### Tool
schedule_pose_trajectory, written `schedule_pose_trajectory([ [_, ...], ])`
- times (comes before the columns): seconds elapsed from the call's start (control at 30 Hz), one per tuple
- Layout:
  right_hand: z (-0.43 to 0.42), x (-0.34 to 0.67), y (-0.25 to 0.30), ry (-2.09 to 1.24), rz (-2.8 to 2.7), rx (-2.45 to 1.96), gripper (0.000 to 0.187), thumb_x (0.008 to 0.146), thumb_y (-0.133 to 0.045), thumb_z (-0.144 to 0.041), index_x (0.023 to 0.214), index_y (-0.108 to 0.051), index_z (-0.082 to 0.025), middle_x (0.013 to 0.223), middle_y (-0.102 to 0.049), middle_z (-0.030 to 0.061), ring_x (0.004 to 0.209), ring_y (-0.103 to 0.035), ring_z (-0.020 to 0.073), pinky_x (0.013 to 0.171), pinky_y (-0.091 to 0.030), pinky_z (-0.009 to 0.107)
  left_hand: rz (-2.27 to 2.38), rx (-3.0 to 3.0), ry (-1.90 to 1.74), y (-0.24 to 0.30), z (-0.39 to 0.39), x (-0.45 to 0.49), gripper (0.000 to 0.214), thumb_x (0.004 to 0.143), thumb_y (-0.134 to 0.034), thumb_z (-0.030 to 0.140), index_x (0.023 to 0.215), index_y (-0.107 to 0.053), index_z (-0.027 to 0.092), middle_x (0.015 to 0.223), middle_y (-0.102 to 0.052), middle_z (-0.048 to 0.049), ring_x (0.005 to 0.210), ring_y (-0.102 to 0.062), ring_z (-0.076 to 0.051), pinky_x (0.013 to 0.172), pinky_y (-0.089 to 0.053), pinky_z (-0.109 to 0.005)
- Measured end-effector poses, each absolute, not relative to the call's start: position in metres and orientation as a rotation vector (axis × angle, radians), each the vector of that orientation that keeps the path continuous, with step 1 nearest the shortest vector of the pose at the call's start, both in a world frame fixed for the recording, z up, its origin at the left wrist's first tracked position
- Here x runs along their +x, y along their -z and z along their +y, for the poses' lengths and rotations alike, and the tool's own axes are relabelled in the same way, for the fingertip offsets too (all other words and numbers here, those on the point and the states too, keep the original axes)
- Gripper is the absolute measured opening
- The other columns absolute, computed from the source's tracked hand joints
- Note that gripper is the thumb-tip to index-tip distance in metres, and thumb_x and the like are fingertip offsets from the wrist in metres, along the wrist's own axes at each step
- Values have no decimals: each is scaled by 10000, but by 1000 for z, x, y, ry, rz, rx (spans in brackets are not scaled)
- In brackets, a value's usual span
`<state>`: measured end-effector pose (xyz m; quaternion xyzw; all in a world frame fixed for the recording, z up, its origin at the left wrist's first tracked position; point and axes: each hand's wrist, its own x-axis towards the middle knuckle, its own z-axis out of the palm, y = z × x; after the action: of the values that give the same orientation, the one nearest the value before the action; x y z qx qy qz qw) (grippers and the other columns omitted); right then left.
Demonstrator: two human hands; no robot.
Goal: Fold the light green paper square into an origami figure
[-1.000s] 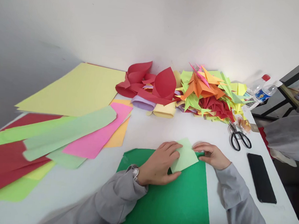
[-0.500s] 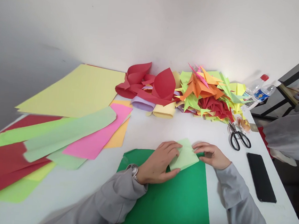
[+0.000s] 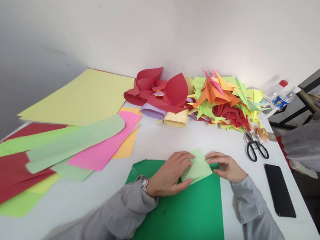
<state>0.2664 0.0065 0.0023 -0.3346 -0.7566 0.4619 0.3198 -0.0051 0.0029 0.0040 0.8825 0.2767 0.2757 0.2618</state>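
Note:
A small light green folded paper (image 3: 200,167) lies on a dark green sheet (image 3: 182,215) near the front of the white table (image 3: 163,142). My left hand (image 3: 169,175) presses on the paper's left side, fingers curled over its edge and thumb under its lower edge. My right hand (image 3: 225,166) pinches the paper's right corner with curled fingers. Both wrists wear grey sleeves, and a watch shows on the left wrist.
Large coloured sheets (image 3: 72,127) fan across the left. A heap of folded paper shapes (image 3: 201,97) lies at the back. Scissors (image 3: 254,146), a black phone (image 3: 279,190) and two bottles (image 3: 276,96) are on the right. Another person's grey sleeve (image 3: 311,144) is at far right.
My left hand has slid slightly left and down along the light green paper's edge. The right hand has barely moved.

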Motion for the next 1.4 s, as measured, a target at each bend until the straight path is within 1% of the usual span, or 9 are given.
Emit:
schedule_pose_trajectory([
  [0.17,5,261,-2,-954,-2107,-891,208,837,-616,-197,1028,-690,-233,1170,-635,108,1145,-558,228,979,-448,451,741,2394,-749,-4,4,-6,168,855,-505,332,938,-494,187,1208,-566,-157,1160,-474,-301,987,-380,-486],
  [0.3,2,253,0,-657,-2267,-871,329,785,-554,-80,1046,-683,-235,1240,-623,90,1190,-515,234,995,-435,473,735,2437,-732,-3,3,-5,234,842,-537,362,972,-542,167,1221,-570,-172,1173,-475,-318,999,-378,-497],
  [0.47,1,253,9,-542,-2432,-876,445,705,-483,-20,1031,-698,-234,1198,-668,45,1239,-489,243,995,-446,476,659,2588,-578,2,3,-4,274,877,-517,354,1068,-613,184,1309,-555,-145,1276,-424,-330,1059,-323,-522],
  [0.6,3,259,11,-567,-2463,-913,444,701,-495,-32,1034,-702,-238,1195,-672,36,1231,-506,249,996,-448,471,633,2661,-446,5,5,-7,299,920,-484,298,1177,-609,211,1397,-506,-94,1348,-364,-311,1120,-238,-530],
  [0.8,3,259,9,-565,-2509,-925,264,785,-628,-188,1028,-708,-255,1230,-651,54,1235,-502,280,996,-437,487,620,2711,-296,3,7,-15,515,895,-548,486,1355,-479,265,1498,-376,-83,1399,-271,-331,1140,-155,-571],
  [0.9,3,258,9,-560,-2508,-942,233,796,-653,-211,1016,-712,-257,1222,-655,52,1221,-511,283,988,-440,487,595,2718,-387,0,7,-17,454,885,-554,504,1254,-572,242,1440,-455,-98,1364,-329,-331,1131,-187,-573],
  [1.0,3,258,9,-564,-2499,-938,207,806,-653,-209,995,-717,-265,1210,-662,47,1210,-520,274,985,-446,473,564,2697,-543,-3,6,-18,223,931,-506,322,998,-685,207,1259,-602,-90,1231,-470,-279,1087,-324,-494],
  [1.07,4,258,10,-573,-2488,-934,192,816,-651,-220,989,-718,-268,1206,-664,48,1210,-521,269,987,-445,469,530,2689,-591,-6,5,-18,217,923,-480,205,921,-697,199,1169,-639,-85,1155,-508,-255,1019,-410,-437],
  [1.4,8,262,17,-691,-2399,-946,245,824,-684,-398,1032,-711,-271,1179,-677,73,1187,-537,269,987,-450,467,469,2658,-496,-9,-4,-18,260,846,-497,105,936,-714,218,1155,-619,-88,1081,-526,-263,908,-464,-441],
])
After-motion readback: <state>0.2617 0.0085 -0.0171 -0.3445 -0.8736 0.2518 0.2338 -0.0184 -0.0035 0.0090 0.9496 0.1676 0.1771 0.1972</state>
